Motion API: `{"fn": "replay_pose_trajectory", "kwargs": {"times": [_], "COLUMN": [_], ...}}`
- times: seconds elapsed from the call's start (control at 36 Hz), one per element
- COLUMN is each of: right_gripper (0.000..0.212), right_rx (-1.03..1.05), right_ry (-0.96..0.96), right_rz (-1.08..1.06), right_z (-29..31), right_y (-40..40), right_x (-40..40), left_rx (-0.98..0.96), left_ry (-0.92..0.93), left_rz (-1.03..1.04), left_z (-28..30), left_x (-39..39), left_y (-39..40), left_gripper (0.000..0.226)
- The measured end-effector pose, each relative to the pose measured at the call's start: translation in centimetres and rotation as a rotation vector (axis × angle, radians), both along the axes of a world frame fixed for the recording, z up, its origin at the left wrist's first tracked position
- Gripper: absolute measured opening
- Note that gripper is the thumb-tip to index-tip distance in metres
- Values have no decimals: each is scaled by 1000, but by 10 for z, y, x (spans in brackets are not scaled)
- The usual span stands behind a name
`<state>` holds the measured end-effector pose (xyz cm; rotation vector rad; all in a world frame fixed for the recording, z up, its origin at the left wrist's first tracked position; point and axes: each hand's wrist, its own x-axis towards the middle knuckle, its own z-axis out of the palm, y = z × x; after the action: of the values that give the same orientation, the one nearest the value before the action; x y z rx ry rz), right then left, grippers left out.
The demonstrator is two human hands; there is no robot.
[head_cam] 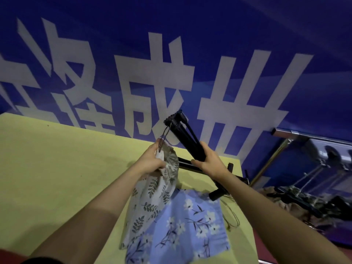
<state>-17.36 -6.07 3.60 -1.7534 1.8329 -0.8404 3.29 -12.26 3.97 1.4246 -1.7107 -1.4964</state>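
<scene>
My left hand point(152, 161) grips the gathered mouth of a white drawstring bag with a grey leaf print point(152, 195), which hangs down onto the yellow table point(57, 168). A dark cord loop sticks up from the bag's mouth. My right hand point(209, 161) holds a folded black tripod point(184, 130) by its legs, raised and tilted up to the left, its top end just above the bag's mouth. A blue cloth bag with white flowers point(186, 225) lies flat on the table under the leaf-print bag.
A second black tripod or stand point(219, 193) lies on the table behind my hands, near its right edge. A blue banner with large white characters point(171, 73) backs the table. To the right, beyond the edge, stand metal rails and dark gear point(314, 197).
</scene>
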Motion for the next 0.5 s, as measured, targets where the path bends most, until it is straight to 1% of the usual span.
{"fn": "replay_pose_trajectory", "kwargs": {"times": [0.08,0.14,0.19,0.31,0.44,0.5], "right_gripper": [42,36,36,37,37,37], "right_rx": [32,38,49,71,21,1], "right_ry": [96,118,133,167,205,205], "right_rz": [28,36,26,26,13,16], "right_z": [-7,-10,-11,-11,-11,-9], "right_y": [7,10,12,13,12,12], "right_x": [7,10,12,17,22,25], "left_rx": [61,88,74,-28,-55,-74], "left_ry": [107,141,152,107,35,-15], "left_rz": [60,115,176,232,198,177], "left_z": [5,6,8,10,15,17], "left_x": [4,8,14,27,35,37], "left_y": [7,8,12,14,18,19], "left_gripper": [83,83,84,80,71,72]}}
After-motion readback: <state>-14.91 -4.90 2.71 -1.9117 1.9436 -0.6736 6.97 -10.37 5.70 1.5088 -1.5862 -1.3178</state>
